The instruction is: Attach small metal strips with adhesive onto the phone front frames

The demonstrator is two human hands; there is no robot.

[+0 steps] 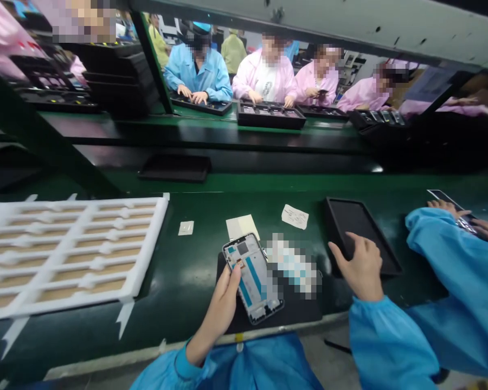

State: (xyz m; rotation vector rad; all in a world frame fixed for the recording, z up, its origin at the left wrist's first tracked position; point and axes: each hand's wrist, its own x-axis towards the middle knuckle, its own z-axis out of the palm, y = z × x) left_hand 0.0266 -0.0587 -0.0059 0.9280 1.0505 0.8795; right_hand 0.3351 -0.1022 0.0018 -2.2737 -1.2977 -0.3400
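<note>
My left hand (226,292) grips a phone housing (252,281) by its left side, thumb laid over its face. The housing is a grey frame with blue strips and a dark square near its top, held tilted above a black mat (301,314). To the right, my right hand (360,265) has thumb and fingers spread and holds nothing. It hovers over or beside the front part of a shallow black tray (364,216); contact cannot be made out. A blurred-out white and light blue item (293,265) lies just right of the housing.
A white foam tray (73,246) with slots takes up the left side. Paper pieces (295,216) and a small white square (186,228) lie on the green bench. A co-worker's blue sleeve (447,260) is close on my right. Another black tray (174,168) sits farther back.
</note>
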